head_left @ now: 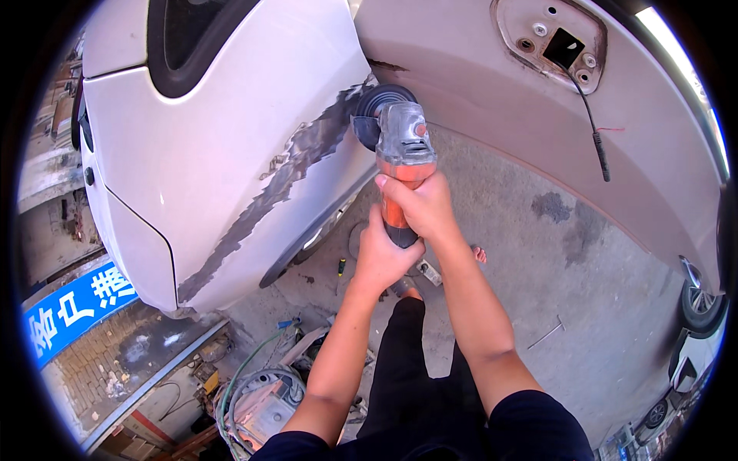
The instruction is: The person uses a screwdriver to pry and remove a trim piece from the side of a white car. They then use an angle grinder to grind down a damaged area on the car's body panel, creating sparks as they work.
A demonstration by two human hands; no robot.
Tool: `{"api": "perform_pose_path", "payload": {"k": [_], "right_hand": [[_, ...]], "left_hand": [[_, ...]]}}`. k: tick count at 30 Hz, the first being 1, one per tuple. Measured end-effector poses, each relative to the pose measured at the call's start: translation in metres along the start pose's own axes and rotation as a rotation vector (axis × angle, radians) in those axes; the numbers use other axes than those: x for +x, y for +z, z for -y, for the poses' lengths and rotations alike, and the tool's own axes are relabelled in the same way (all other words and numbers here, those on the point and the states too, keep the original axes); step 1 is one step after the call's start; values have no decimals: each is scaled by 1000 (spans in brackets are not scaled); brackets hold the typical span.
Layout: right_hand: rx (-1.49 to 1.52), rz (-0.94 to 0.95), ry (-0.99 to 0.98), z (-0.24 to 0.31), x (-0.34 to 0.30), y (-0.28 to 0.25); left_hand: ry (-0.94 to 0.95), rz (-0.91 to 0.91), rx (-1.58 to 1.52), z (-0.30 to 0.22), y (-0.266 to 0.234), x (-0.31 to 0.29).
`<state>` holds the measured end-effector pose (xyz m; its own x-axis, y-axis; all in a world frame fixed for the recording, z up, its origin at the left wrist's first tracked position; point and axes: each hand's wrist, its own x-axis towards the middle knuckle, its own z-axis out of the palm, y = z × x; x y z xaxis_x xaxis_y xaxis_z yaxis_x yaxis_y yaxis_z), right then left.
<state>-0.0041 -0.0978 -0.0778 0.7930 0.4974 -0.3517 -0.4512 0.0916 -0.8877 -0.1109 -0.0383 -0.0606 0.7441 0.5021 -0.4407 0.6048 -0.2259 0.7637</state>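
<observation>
Blue rectangular sign (77,310) — white characters — lower left, tilted.

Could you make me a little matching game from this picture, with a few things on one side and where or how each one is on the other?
Things:
1. grinder
2. sanded strip
3. loose cable
4. blue sign

Places or states:
A. hangs from an opening in the car door
B. low at the left edge
C. held in the left hand and right hand
D. runs slantwise across the white car panel, bare and grey

Pairs: 1-C, 2-D, 3-A, 4-B
</observation>
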Motion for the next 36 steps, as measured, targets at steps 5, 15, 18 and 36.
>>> {"api": "perform_pose_path", "payload": {"k": [5, 15, 18, 36], "right_hand": [[39, 3, 21, -5, 2, -4], [-33, -20, 16, -3, 1, -4], [-55, -14, 8, -3, 1, -3], [22, -28, 62, 6, -4, 4]], "left_hand": [[6, -20, 20, -6, 2, -2], [-1, -2, 13, -4, 2, -2], [-28, 18, 8, -4, 0, -3], [-15, 29, 77, -19, -16, -9]]}}
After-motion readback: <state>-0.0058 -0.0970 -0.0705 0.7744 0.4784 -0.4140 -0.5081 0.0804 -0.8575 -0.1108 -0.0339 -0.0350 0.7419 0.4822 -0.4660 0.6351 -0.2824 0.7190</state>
